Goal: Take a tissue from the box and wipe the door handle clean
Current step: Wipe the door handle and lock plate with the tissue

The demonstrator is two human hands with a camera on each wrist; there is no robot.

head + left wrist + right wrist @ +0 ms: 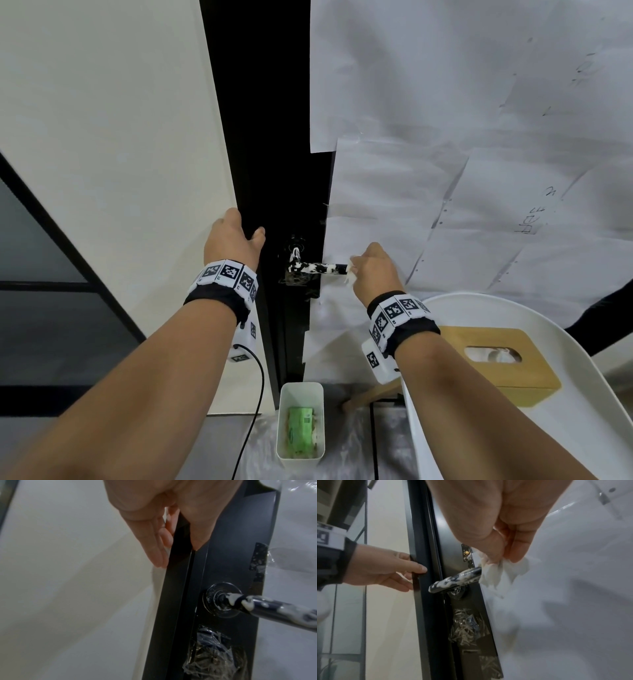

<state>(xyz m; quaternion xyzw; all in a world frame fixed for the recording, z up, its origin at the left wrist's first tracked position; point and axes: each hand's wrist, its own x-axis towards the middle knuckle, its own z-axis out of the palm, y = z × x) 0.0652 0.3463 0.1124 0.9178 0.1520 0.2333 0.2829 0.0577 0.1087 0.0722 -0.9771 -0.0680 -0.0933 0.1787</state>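
Note:
A black lever door handle (317,268) smeared with white paste juts from the dark door (270,171). My right hand (371,270) pinches a crumpled white tissue (350,274) against the handle's free end; the right wrist view shows the tissue (498,572) wrapped over the handle (455,580) tip. My left hand (236,240) grips the door's edge just left of the handle, thumb on the door face and fingers (159,547) behind the edge. The handle's rosette (221,600) and smeared lever (274,609) show in the left wrist view. The wooden tissue box (496,363) sits at lower right.
The tissue box rests on a white round tabletop (534,428) below my right arm. A white bin (300,425) holding a green packet stands on the floor under the handle. White paper sheets (462,137) cover the door panel. A cream wall (102,137) lies left.

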